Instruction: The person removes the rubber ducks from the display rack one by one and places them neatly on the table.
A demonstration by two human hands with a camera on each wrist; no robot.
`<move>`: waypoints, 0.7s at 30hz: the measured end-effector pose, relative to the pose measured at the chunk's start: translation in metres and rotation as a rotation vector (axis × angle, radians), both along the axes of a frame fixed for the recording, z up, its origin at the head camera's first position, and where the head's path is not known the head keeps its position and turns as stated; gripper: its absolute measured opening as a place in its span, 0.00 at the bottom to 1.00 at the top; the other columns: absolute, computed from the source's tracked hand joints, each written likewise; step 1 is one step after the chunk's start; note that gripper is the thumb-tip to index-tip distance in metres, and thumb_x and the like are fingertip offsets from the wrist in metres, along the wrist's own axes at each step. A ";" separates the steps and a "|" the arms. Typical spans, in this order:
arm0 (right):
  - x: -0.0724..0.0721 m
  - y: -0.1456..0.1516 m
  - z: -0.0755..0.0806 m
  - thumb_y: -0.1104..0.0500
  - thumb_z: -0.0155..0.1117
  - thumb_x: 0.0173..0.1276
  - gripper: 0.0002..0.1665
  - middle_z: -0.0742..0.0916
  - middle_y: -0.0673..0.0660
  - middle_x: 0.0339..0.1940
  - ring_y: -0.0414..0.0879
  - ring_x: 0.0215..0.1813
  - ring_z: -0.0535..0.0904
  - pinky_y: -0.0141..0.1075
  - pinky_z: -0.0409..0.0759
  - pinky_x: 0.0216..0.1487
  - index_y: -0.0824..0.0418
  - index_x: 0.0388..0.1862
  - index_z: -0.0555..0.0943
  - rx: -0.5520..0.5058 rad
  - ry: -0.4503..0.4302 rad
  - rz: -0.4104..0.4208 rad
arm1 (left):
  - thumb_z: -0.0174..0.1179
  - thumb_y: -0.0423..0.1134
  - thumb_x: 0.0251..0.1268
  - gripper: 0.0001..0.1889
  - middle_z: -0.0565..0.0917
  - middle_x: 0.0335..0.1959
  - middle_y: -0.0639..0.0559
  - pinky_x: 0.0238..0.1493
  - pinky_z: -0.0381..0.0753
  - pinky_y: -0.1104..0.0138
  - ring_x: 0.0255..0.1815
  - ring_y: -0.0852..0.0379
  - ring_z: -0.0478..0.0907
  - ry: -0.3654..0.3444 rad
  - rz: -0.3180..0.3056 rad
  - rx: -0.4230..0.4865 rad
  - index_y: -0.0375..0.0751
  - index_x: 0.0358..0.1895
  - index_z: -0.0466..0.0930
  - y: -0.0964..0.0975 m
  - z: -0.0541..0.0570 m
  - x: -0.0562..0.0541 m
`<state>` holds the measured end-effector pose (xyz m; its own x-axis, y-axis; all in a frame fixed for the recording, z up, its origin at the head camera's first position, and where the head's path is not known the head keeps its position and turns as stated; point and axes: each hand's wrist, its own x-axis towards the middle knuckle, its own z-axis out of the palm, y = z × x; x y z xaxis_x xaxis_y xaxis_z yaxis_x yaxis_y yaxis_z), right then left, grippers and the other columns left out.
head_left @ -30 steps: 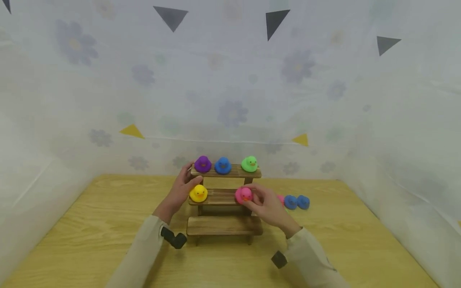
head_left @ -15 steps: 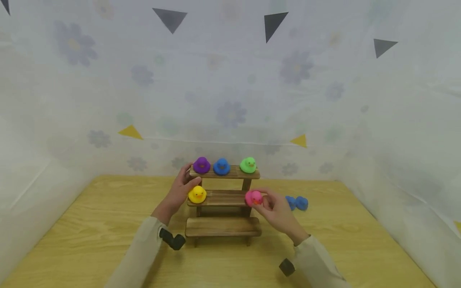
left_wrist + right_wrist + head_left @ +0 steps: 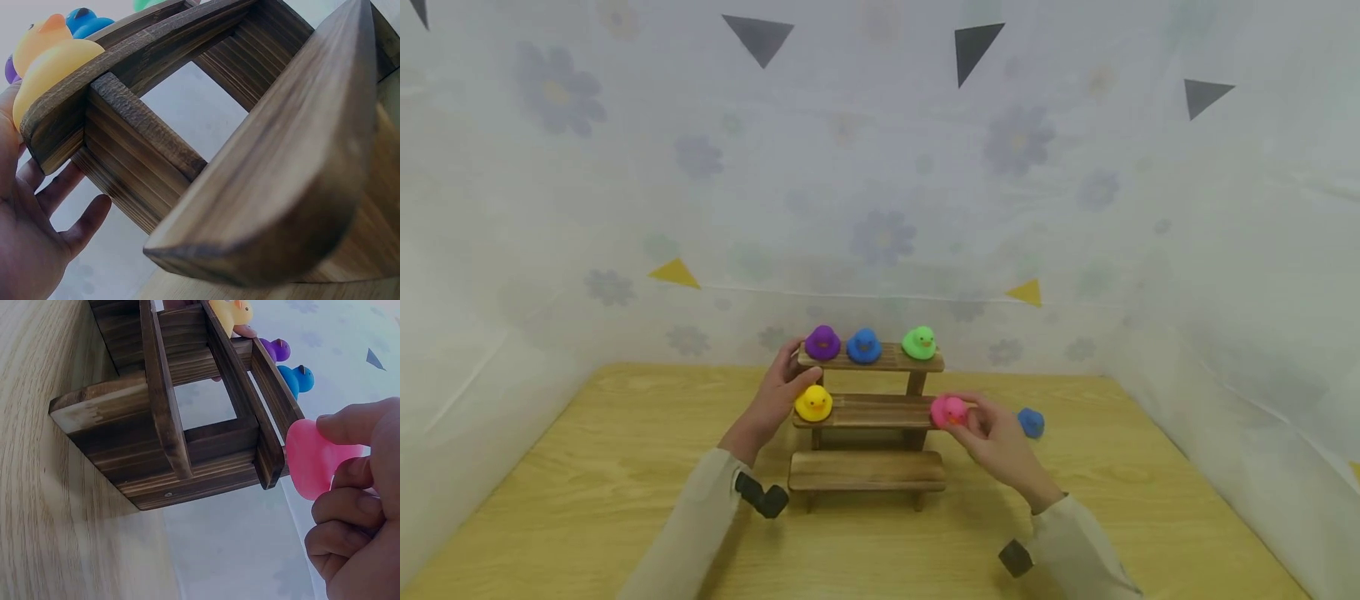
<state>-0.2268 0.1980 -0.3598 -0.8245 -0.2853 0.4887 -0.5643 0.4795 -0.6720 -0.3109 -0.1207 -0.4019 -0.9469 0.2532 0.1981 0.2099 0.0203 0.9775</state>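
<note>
A three-tier wooden stand (image 3: 867, 472) is on the table. My left hand (image 3: 767, 408) holds its left side, with fingers reaching behind the stand and the thumb beside a yellow rubber duck (image 3: 814, 403) on the middle tier. My right hand (image 3: 1000, 442) pinches a pink rubber duck (image 3: 951, 412) at the right end of that tier. In the right wrist view, the pink duck (image 3: 309, 459) is beyond the plank's end, between thumb and curled fingers. A purple duck (image 3: 823, 342), a blue duck (image 3: 864, 346) and a green duck (image 3: 920, 342) sit on the top tier.
Another blue duck (image 3: 1031, 422) stands on the wooden table (image 3: 1112, 492), right of my right hand, which hides part of the table there. A patterned white cloth (image 3: 880, 167) closes off the back and sides.
My right hand has moved right along the middle tier with the pink duck, from above the plank to its right end. It now hides other ducks on the table. My left hand stays put.
</note>
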 end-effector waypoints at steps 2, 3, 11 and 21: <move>0.000 0.002 0.000 0.71 0.67 0.60 0.20 0.64 0.46 0.14 0.30 0.18 0.56 0.26 0.59 0.20 0.71 0.52 0.78 -0.008 -0.003 0.010 | 0.50 0.47 0.75 0.35 0.64 0.71 0.37 0.69 0.61 0.46 0.67 0.41 0.66 -0.002 0.001 0.000 0.48 0.77 0.42 -0.001 0.001 0.001; 0.001 0.003 0.000 0.71 0.67 0.60 0.20 0.64 0.46 0.14 0.30 0.18 0.56 0.26 0.58 0.20 0.72 0.52 0.78 -0.009 0.001 0.015 | 0.50 0.46 0.75 0.35 0.64 0.71 0.37 0.69 0.61 0.46 0.66 0.41 0.66 -0.004 0.001 0.000 0.48 0.77 0.42 -0.002 0.001 0.001; -0.001 0.009 0.001 0.72 0.65 0.61 0.20 0.64 0.45 0.14 0.29 0.18 0.55 0.26 0.57 0.18 0.73 0.53 0.77 -0.008 0.022 0.005 | 0.49 0.47 0.75 0.35 0.63 0.71 0.37 0.69 0.61 0.47 0.66 0.41 0.65 0.004 0.001 -0.007 0.48 0.77 0.42 -0.006 0.001 0.002; -0.018 0.039 -0.026 0.65 0.66 0.64 0.21 0.65 0.44 0.14 0.30 0.17 0.55 0.28 0.57 0.16 0.61 0.56 0.78 -0.030 -0.044 -0.028 | 0.50 0.46 0.75 0.34 0.64 0.72 0.38 0.68 0.62 0.48 0.65 0.42 0.67 0.005 0.000 0.001 0.49 0.76 0.44 -0.003 -0.003 0.001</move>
<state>-0.2451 0.2374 -0.3856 -0.8530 -0.2476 0.4594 -0.5202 0.4742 -0.7103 -0.3101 -0.1235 -0.4052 -0.9459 0.2531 0.2029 0.2146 0.0191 0.9765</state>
